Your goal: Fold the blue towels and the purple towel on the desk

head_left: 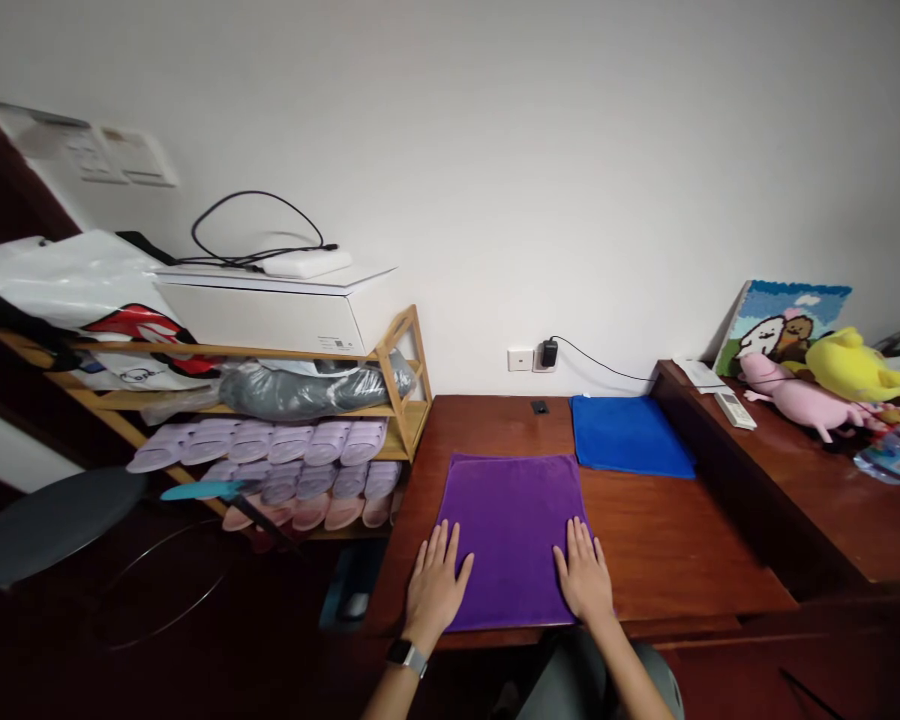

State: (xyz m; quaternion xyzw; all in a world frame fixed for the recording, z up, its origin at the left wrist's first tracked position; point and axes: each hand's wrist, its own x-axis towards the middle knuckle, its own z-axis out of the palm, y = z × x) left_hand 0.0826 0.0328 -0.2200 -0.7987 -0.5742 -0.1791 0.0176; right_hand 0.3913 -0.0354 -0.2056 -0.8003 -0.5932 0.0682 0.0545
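Observation:
A purple cloth lies spread flat on the brown wooden desk, its near edge along the desk's front edge. My left hand rests palm down at the cloth's left edge, fingers extended and slightly apart. On the right edge of the cloth lies my right hand, also flat with its fingers stretched out. Neither hand grips anything. A blue cloth lies flat farther back on the desk, to the right of the purple one.
Left of the desk stands a wooden rack with slippers and a white box. A raised ledge at the right holds a remote, plush toys and a bottle. A round stool is at far left.

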